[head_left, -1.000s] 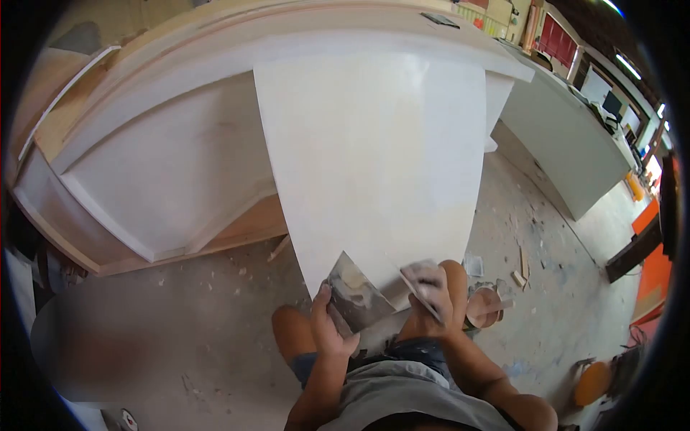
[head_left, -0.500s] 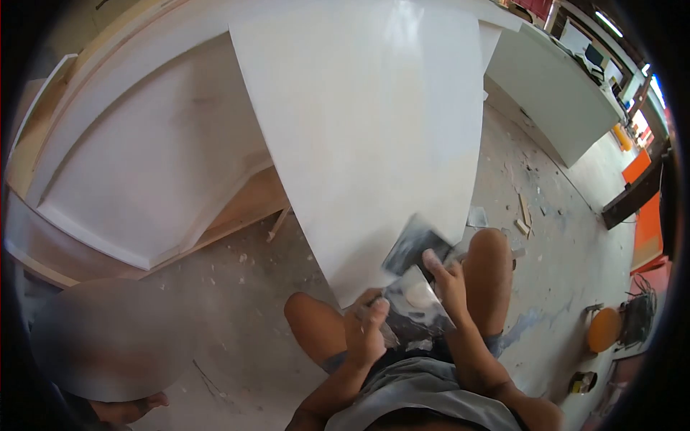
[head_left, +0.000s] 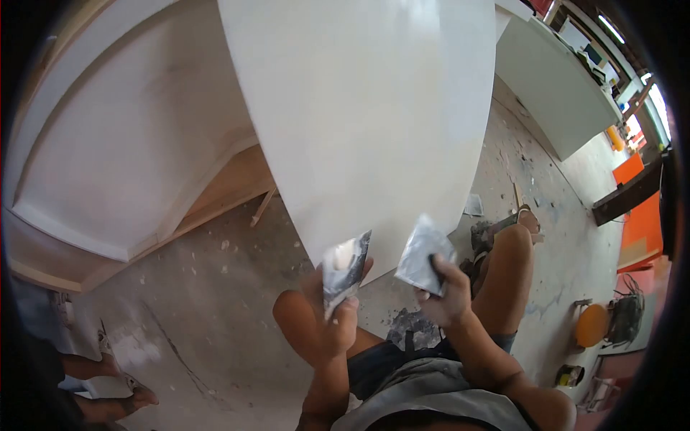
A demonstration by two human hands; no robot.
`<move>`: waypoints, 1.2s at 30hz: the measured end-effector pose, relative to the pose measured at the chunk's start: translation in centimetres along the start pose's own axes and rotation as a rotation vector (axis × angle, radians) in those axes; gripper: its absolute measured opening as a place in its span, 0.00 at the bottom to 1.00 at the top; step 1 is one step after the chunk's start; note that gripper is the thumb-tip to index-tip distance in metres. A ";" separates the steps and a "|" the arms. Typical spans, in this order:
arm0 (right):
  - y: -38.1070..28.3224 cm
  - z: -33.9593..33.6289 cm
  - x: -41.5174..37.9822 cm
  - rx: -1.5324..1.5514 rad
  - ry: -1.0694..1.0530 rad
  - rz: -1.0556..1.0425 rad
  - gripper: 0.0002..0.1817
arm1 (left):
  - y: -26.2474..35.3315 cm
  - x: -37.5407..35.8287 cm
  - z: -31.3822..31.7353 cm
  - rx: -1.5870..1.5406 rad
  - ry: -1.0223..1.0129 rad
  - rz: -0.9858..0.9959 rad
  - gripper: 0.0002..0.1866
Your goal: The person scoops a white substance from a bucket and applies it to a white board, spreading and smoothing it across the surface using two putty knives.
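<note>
My left hand (head_left: 339, 320) is closed on a flat plate (head_left: 345, 267) smeared with pale paste and tilted steeply. To its right, my right hand (head_left: 449, 294) grips a flat scraper (head_left: 425, 255), its face streaked grey and white. The two tools are apart, both over the near end of a large smooth white panel (head_left: 366, 122). Whether either tool touches the panel I cannot tell.
A white curved piece with wooden edging (head_left: 136, 129) stands at the left. Another person's feet (head_left: 133, 388) are at the lower left. Debris lies on the floor near a pale counter (head_left: 553, 86). An orange round object (head_left: 591, 326) is at the right.
My hands have moved apart, the left one leftward with its plate turned up on edge. The scraper has come away from the plate. The view has shifted slightly, and the other person's feet now show.
</note>
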State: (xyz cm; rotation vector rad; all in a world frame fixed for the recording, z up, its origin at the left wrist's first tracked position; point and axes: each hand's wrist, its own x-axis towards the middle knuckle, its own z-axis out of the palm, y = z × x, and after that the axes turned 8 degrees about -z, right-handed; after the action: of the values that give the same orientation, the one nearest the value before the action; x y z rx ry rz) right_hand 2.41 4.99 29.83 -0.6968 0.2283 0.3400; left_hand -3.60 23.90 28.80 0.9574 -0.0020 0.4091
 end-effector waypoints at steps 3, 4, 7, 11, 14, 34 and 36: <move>-1.5 1.1 0.4 -0.011 -0.061 0.286 0.18 | -1.6 2.5 1.3 0.398 -0.321 0.398 0.25; -2.3 1.3 0.7 -0.005 -0.050 0.325 0.19 | -1.7 3.3 2.0 0.490 -0.407 0.378 0.29; -6.3 -0.5 2.7 0.127 -0.161 0.359 0.18 | -2.7 4.7 3.6 0.709 -0.484 0.339 0.39; -13.0 -2.2 6.4 -0.093 -0.243 0.227 0.18 | -4.0 4.9 4.3 1.130 -0.425 0.258 0.41; -19.6 1.7 10.2 -0.623 -0.316 -0.251 0.18 | -6.8 3.7 5.3 1.306 -0.731 0.170 0.36; -29.5 19.1 33.2 -1.694 -0.616 -2.151 0.16 | -16.9 -0.4 16.7 0.900 -0.112 -0.225 0.40; -29.4 18.3 32.7 -1.772 -0.686 -2.098 0.15 | -16.8 -0.7 17.4 0.895 -0.086 -0.237 0.40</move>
State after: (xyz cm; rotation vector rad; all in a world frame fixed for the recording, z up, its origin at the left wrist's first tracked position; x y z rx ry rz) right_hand 45.32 3.53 50.37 -1.9823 -1.6548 -1.4887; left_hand 4.54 1.38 25.51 1.8347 0.2315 0.1328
